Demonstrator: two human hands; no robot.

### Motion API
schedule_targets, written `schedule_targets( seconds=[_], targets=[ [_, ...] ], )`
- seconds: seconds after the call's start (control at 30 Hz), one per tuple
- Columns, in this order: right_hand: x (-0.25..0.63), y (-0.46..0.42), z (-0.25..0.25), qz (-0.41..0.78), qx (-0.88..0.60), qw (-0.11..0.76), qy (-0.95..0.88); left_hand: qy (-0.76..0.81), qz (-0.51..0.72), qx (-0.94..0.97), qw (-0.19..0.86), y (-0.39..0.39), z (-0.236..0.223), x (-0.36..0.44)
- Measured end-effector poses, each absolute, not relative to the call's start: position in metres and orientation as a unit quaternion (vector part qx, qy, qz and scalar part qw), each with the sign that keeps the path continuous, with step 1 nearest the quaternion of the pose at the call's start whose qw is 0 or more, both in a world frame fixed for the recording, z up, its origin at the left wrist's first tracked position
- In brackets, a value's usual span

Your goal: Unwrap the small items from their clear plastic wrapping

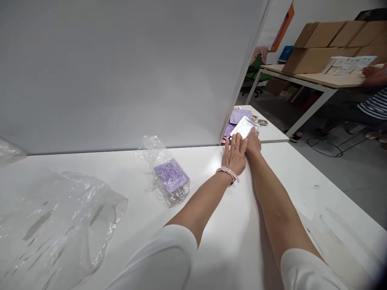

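Both arms reach far forward to the seam between two white tables. My left hand (pixel 234 155), with a pink band on the wrist, has its fingers stretched out and spread at the near edge of a flat silver packet (pixel 244 127). Beside it, my right hand (pixel 253 143) grips the packet's right edge; its thumb is hidden. Purple packets (pixel 240 116) lie beneath and behind the silver one. Nearer, on the left, a purple packet (pixel 171 175) sits inside clear bubble wrap (pixel 152 143), apart from both hands.
A tall grey panel (pixel 121 76) stands along the table's back edge. Crumpled clear plastic (pixel 66 217) covers the left of the white table (pixel 229 241). At right, cardboard boxes (pixel 314 60) stand on another table, where a person in a striped garment (pixel 375 106) sits.
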State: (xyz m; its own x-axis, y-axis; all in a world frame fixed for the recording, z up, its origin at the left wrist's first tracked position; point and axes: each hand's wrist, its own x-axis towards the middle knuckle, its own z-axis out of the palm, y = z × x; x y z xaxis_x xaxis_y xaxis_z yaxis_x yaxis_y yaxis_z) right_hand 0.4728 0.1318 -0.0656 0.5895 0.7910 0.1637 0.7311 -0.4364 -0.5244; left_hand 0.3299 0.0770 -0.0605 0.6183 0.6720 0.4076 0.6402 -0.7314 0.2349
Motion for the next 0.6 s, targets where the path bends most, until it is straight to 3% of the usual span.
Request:
schedule_targets(
  seconds=[0.33, 0.6],
  targets=[
    [0.477, 0.16, -0.067, 0.074, -0.762, 0.278, -0.579, 0.417, 0.236, 0.877, 0.005, 0.077, -0.056, 0.335],
    [0.482, 0.163, -0.075, 0.093, -0.732, 0.374, -0.562, 0.423, 0.239, 0.874, -0.009, 0.077, -0.056, 0.334]
  ],
)
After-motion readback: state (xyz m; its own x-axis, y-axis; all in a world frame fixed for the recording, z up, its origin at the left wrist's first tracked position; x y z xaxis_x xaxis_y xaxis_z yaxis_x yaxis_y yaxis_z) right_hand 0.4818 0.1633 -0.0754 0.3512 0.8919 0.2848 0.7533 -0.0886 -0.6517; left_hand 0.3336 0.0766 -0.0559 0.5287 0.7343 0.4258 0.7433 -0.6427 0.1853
